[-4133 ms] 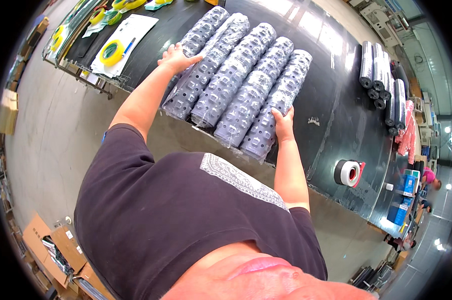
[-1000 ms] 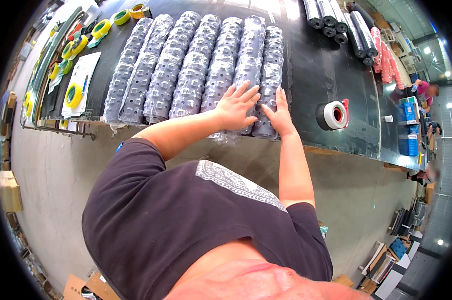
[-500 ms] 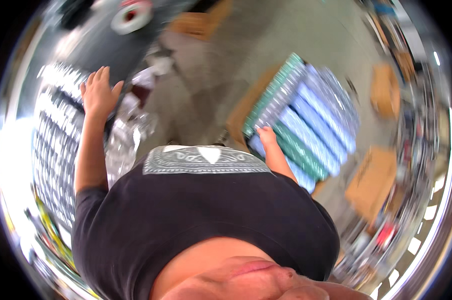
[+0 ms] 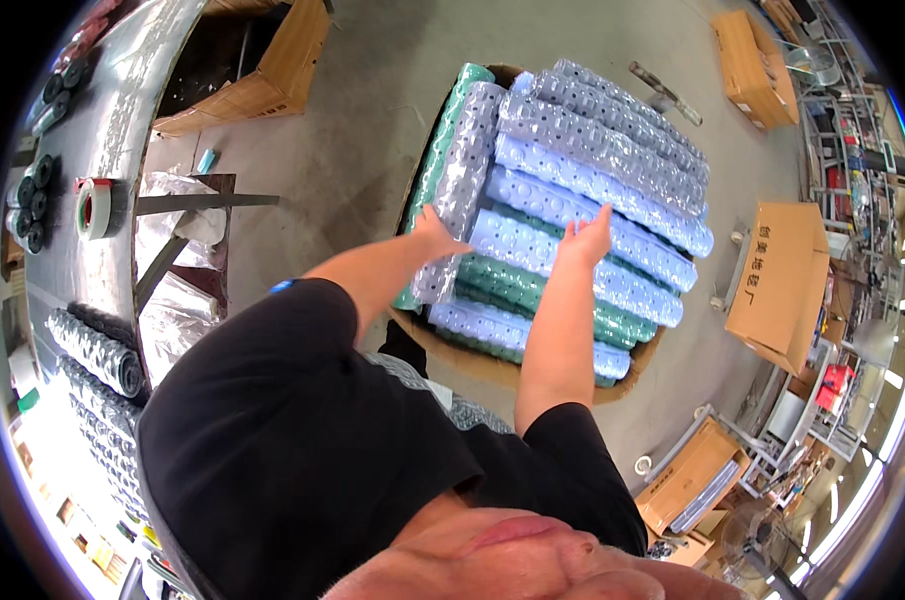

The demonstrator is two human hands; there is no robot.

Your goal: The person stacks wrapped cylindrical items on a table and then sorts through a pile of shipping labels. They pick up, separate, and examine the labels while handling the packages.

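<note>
Before me stands a cardboard box (image 4: 522, 378) packed with rolled plastic mats in clear film. At the box's left side, my left hand (image 4: 436, 240) is open, resting against or just over a grey rolled mat (image 4: 469, 140) beside a green rolled mat (image 4: 442, 165). My right hand (image 4: 589, 240) is also open, fingers spread, over a light blue rolled mat (image 4: 542, 196); I cannot tell whether it touches. More blue rolls, a dark green rolled mat (image 4: 532, 288) and several grey rolls lie crosswise in the box.
A long workbench (image 4: 107, 130) runs along the left, holding a tape roll (image 4: 94, 208) and stacked dark rolled mats (image 4: 97, 350). An open carton (image 4: 282, 75) stands beside it. Cartons (image 4: 777, 285) and metal racks line the right. A handled tool (image 4: 665, 92) lies beyond the box.
I have turned toward the box, which now sits nearer the middle of view. My left hand has left the dark rolls on the bench and reached to the box; my right hand has moved farther over it.
</note>
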